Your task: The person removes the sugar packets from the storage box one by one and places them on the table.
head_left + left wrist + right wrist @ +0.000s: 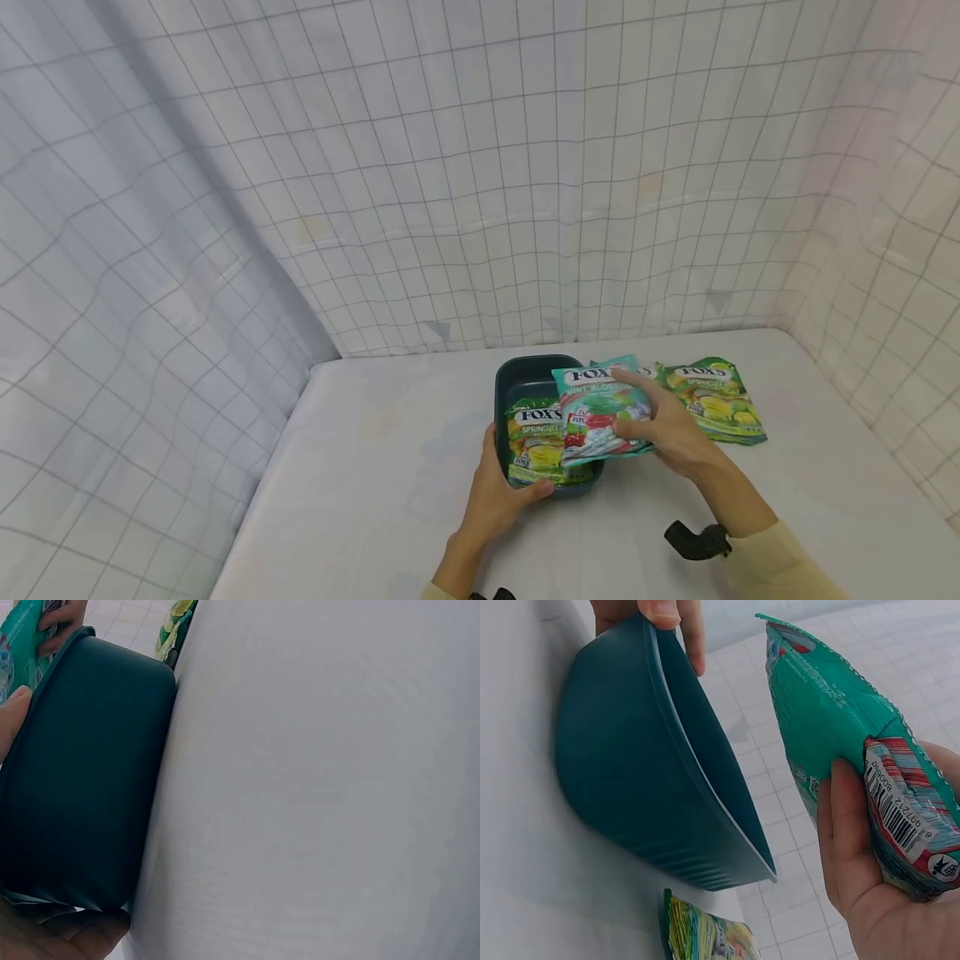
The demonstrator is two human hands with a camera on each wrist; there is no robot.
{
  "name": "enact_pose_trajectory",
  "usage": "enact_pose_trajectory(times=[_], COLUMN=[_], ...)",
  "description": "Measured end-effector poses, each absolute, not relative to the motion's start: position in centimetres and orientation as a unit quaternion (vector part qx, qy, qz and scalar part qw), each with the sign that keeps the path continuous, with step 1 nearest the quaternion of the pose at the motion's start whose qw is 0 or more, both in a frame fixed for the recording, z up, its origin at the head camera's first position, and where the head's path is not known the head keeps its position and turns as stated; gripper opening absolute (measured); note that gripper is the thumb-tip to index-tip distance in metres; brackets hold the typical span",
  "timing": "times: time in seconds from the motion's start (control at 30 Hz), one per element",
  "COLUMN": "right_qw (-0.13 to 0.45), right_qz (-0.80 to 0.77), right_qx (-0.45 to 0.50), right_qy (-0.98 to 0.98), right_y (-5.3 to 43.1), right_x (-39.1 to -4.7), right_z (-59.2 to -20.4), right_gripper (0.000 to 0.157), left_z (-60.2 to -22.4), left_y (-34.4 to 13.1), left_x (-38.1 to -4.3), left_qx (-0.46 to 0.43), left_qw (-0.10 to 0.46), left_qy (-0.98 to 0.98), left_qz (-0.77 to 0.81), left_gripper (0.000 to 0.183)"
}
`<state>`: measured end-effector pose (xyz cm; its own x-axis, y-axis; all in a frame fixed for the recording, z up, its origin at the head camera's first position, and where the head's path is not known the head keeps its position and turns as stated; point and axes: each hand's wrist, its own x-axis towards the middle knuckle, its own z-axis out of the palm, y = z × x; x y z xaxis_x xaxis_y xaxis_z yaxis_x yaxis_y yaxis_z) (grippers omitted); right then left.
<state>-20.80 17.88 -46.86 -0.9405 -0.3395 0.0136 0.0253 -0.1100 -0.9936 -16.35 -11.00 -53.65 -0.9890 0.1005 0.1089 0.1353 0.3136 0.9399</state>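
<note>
My right hand (671, 429) holds a teal Fox's Mint Blossom candy bag (588, 417) above the right part of a dark green tub (528, 387). In the right wrist view my fingers (847, 817) lie against the back of this bag (817, 712), near its barcode. With my left hand (495, 496) I grip the tub's near left corner, thumb over the rim; the left wrist view shows fingers round the wall of the tub (82, 772). Inside the tub lies a yellow-green Fox's Spring Tea candy bag (536, 442), partly covered from view by the teal bag.
Another yellow-green Spring Tea bag (716, 400) lies on the white table (375, 467) to the right of the tub. A further bag (648, 371) shows partly behind my right hand. White grid-patterned curtains (525, 208) enclose the back and sides.
</note>
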Motion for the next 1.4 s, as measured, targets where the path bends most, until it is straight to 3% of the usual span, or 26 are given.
enact_pose_trajectory(times=[0.83, 1.4], right_qw=[0.127, 0.12], right_qz=[-0.747, -0.738], right_qx=[-0.11, -0.041], right_qy=[0.643, 0.663], right_y=[22.9, 23.6], right_x=[-18.1, -15.9], right_z=[-48.7, -51.7], right_gripper=[0.082, 0.087], left_z=[-53.5, -53.6], left_y=[-10.9, -10.9], left_x=[-16.5, -16.4], left_qx=[-0.061, -0.058], left_qw=[0.018, 0.01], left_qy=[-0.82, -0.817], left_qz=[-0.568, -0.573], left_gripper=[0.123, 0.124])
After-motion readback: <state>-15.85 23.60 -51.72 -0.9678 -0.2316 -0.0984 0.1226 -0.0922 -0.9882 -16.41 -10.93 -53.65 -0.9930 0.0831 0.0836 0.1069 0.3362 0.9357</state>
